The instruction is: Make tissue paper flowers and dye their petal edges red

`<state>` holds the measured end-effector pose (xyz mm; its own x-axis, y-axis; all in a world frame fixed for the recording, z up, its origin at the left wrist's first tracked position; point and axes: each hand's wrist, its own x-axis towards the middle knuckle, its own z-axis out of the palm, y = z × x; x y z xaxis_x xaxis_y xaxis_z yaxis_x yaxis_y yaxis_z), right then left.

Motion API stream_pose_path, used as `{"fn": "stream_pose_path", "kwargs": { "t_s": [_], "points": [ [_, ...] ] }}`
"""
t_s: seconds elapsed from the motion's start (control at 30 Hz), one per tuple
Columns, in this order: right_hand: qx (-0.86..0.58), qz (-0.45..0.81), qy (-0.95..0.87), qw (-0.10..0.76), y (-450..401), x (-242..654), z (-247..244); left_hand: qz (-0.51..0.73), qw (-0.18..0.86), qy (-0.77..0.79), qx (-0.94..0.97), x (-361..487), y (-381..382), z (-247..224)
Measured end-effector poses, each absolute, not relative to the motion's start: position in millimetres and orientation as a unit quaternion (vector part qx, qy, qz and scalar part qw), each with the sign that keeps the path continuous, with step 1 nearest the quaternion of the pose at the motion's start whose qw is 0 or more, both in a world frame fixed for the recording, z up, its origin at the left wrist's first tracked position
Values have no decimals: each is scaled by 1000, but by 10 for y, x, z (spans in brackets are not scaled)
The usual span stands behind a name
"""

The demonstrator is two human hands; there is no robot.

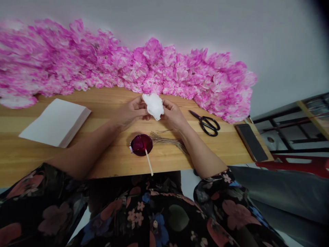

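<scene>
Between my two hands is a white paper flower (154, 105), bunched and ruffled, raised over the middle of the wooden table (115, 99). My left hand (133, 110) pinches its left side, fingers closed. On the opposite side my right hand (172, 112) grips its edge, with the fingertips partly hidden behind it. Below them stands a small bowl of dark magenta liquid (141, 144), a thin wooden stick (148, 161) leaning out of it toward me. A bundle of thin wires or stems (168, 140) lies beside the bowl, partly under my right forearm.
A stack of white paper (55, 118) lies at the left. Black-handled scissors (207, 124) and a phone (251, 142) are at the right. Massed pink-and-white paper flowers (154, 67) line the back edge against the wall. A red plastic stool (295, 164) stands beyond the table's right end.
</scene>
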<state>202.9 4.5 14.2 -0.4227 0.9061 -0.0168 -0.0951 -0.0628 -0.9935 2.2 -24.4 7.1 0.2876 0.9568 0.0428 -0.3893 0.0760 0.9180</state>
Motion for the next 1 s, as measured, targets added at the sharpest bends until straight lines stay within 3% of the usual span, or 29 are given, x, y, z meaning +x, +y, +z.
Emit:
{"fn": "stream_pose_path", "kwargs": {
  "t_s": [0.33,0.63,1.0],
  "points": [
    [-329,576,-652,369,60,2091,164,547,676,280,406,-29,-198,41],
    [-317,526,-670,418,92,2092,140,537,632,329,452,1,-225,70],
    [-329,515,-676,412,81,2099,204,517,563,357,537,-142,-184,134]
  ]
}}
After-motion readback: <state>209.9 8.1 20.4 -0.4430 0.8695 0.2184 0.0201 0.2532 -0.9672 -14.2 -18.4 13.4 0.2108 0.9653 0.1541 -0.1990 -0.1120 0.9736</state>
